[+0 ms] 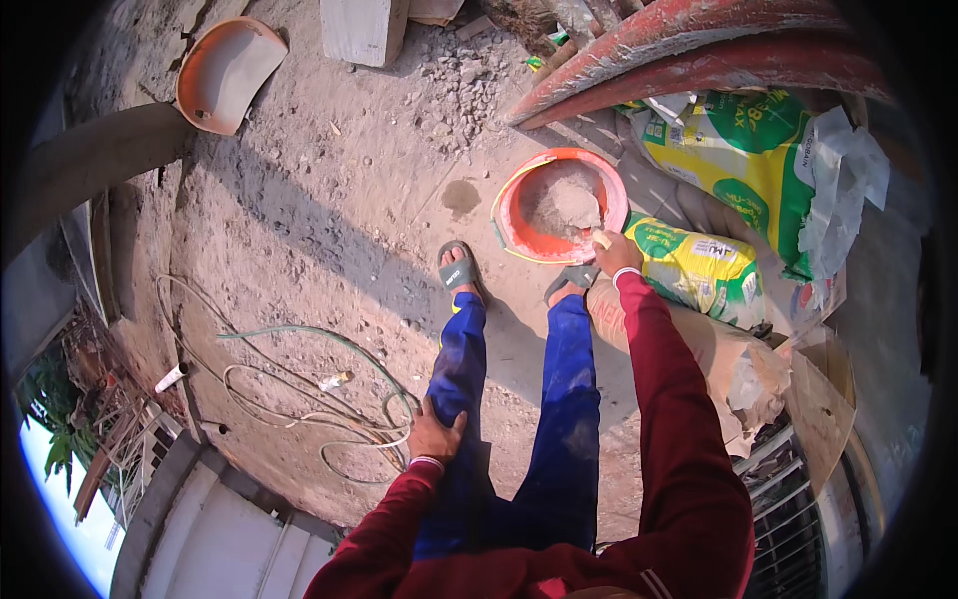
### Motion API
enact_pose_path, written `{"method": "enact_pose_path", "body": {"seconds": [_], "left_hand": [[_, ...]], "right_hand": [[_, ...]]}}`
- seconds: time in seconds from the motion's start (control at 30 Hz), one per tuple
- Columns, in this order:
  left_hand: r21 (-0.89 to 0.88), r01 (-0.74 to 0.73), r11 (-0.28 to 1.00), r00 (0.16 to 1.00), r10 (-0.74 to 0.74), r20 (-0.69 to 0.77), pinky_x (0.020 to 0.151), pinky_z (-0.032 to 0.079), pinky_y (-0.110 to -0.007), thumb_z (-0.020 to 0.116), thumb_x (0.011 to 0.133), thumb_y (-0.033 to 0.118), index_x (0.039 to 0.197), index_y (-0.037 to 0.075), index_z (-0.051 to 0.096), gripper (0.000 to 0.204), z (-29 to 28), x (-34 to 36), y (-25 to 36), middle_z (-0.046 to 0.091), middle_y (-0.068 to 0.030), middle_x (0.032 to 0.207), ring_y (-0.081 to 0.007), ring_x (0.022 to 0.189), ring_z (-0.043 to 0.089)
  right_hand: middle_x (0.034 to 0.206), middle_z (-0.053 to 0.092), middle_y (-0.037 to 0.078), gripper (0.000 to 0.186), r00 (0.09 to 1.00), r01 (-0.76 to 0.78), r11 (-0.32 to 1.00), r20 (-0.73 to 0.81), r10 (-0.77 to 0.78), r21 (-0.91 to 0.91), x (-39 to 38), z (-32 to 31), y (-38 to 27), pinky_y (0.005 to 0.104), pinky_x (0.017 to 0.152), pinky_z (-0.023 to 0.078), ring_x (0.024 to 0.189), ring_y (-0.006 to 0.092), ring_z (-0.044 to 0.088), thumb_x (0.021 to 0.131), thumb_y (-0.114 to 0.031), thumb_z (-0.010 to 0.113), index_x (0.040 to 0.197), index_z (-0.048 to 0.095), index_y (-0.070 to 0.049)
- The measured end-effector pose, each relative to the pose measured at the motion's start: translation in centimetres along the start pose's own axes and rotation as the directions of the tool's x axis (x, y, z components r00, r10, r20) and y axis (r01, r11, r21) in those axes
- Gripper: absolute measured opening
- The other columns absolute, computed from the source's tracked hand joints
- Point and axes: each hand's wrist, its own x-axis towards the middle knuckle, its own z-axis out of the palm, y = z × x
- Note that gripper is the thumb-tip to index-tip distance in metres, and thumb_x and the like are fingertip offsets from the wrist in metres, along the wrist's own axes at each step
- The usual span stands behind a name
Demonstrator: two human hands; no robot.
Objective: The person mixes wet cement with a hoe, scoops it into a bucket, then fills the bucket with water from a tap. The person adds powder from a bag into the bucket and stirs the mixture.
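Observation:
An orange-red bucket (506, 215) stands on the ground just beyond my feet. Grey, powdery mix (549, 190) lies inside it. My right hand (620, 256) is closed around the pale handle of a trowel (601, 239) at the bucket's near right rim. The trowel's blade reaches into the mix, and its outline is hard to separate from the grey material. My left hand (435, 435) lies on my left knee with its fingers apart, holding nothing. Beside the bucket on the right is a yellow, green and white bag (699, 268).
A larger torn bag (738, 150) lies at the upper right, below thick red tubes (689, 50). A brown paper sack (723, 364) sits right of my legs. Hoses (289, 384) coil on the left ground. An orange basin (235, 75) and a pale block (361, 30) lie farther off.

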Motion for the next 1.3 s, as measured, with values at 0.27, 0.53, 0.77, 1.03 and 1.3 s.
{"method": "enact_pose_path", "body": {"seconds": [0.27, 0.53, 0.77, 1.03, 1.3], "left_hand": [[0.045, -0.015, 0.999, 1.000, 0.016, -0.009, 0.099, 0.047, -0.047, 0.068, 0.082, 0.056, 0.141, 0.000, 0.038, 0.087, -1.7, 0.2, 1.8, 0.052, -0.0309, 0.127, -0.0442, 0.117, 0.057], [0.037, -0.019, 0.999, 0.998, 0.021, -0.053, 0.098, 0.048, -0.048, 0.069, 0.081, 0.055, 0.139, 0.000, 0.042, 0.085, -2.3, 0.1, 3.2, 0.054, -0.0300, 0.128, -0.0444, 0.116, 0.057], [0.052, -0.025, 0.998, 0.996, 0.029, -0.081, 0.097, 0.049, -0.048, 0.071, 0.079, 0.057, 0.137, 0.002, 0.044, 0.085, -0.9, 0.5, 5.0, 0.054, -0.0292, 0.129, -0.0429, 0.115, 0.059], [0.075, 0.031, 0.997, 0.995, -0.024, -0.093, 0.097, 0.049, -0.048, 0.071, 0.079, 0.056, 0.138, 0.002, 0.041, 0.086, 0.4, -0.2, 6.5, 0.053, -0.0285, 0.130, -0.0430, 0.115, 0.059], [0.027, 0.088, 0.996, 0.995, -0.087, -0.051, 0.099, 0.048, -0.048, 0.070, 0.080, 0.056, 0.139, 0.000, 0.039, 0.087, 0.5, -1.8, 9.6, 0.051, -0.0296, 0.130, -0.0449, 0.118, 0.056]], "right_hand": [[0.096, 0.062, 0.011, 0.051, 0.959, 0.026, 0.935, -0.254, -0.124, -0.355, -2.3, -2.5, -1.6, 0.0429, 0.075, 0.052, 0.090, 0.0303, 0.065, 0.077, -0.016, 0.070, 0.127, 0.061, -0.016], [0.107, 0.063, 0.017, 0.052, 0.905, 0.179, 0.973, -0.413, -0.106, 0.143, -17.5, -17.2, 1.9, 0.0451, 0.084, 0.051, 0.099, 0.0378, 0.062, 0.080, -0.015, 0.071, 0.130, 0.057, -0.013], [0.103, 0.067, 0.022, 0.045, 0.719, 0.048, 0.994, -0.695, 0.034, 0.098, -29.2, -40.3, 8.1, 0.0421, 0.082, 0.051, 0.092, 0.0373, 0.065, 0.088, -0.021, 0.068, 0.128, 0.059, -0.002], [0.089, 0.070, 0.018, 0.033, 0.862, -0.173, 0.883, -0.500, -0.079, -0.437, -12.7, -48.3, 12.1, 0.0462, 0.075, 0.055, 0.086, 0.0370, 0.068, 0.083, -0.032, 0.066, 0.105, 0.069, -0.007], [0.092, 0.069, 0.018, 0.029, 0.987, -0.145, 0.906, -0.125, 0.103, -0.397, 8.5, -40.1, 18.2, 0.0472, 0.073, 0.054, 0.085, 0.0351, 0.068, 0.086, -0.027, 0.062, 0.106, 0.066, -0.008]]}}
